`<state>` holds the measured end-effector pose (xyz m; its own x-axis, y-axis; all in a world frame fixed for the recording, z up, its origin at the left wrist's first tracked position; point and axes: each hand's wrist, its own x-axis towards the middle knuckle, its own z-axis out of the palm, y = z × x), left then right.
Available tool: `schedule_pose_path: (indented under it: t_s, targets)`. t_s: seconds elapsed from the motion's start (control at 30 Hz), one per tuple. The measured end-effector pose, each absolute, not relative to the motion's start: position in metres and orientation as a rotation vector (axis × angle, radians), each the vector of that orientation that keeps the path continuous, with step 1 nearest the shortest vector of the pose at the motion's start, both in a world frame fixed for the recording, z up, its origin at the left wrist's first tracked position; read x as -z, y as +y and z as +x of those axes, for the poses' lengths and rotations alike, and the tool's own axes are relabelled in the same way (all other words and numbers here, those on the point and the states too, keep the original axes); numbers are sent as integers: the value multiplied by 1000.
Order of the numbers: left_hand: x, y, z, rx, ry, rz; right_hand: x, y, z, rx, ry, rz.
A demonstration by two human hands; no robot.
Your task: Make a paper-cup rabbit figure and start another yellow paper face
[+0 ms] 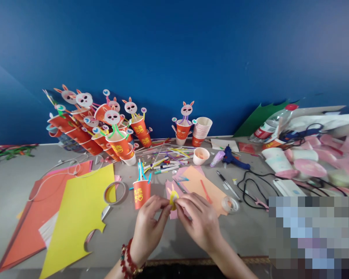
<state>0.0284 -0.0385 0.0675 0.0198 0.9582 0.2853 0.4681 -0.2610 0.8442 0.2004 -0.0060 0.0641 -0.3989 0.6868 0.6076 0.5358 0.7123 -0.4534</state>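
Observation:
Both my hands meet low in the middle of the grey table (pixel 11 186). My left hand (pixel 149 224), with a red bead bracelet on its wrist, and my right hand (pixel 200 221) pinch a small yellow paper piece (pixel 173 198) between their fingertips. Just left of it stands a red paper cup (pixel 141 193) holding blue and green straws. A pink paper cut-out (pixel 171 188) lies right behind the yellow piece, and an orange sheet (pixel 203 184) lies under and beyond my right hand.
A yellow sheet (pixel 78 217) and orange sheets (pixel 31 224) lie at the left, a tape roll (pixel 115 192) beside them. Several rabbit-faced red cups (pixel 110 124) line the blue wall. A blue glue gun (pixel 232 157), pens, straws, a white cup stack (pixel 202 130) and pink bags (pixel 308 162) fill the right.

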Motion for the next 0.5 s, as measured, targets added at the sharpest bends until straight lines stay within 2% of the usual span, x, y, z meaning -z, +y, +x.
schedule_pose_path:
  t_s: [0.27, 0.5]
  targets:
    - [-66, -37, 28, -1206, 1382, 1438, -64, -6, 203, -472, -1934, -951]
    - [-55, -34, 30, -1208, 1191, 1004, -66, -7, 202, -540, -1852, -988]
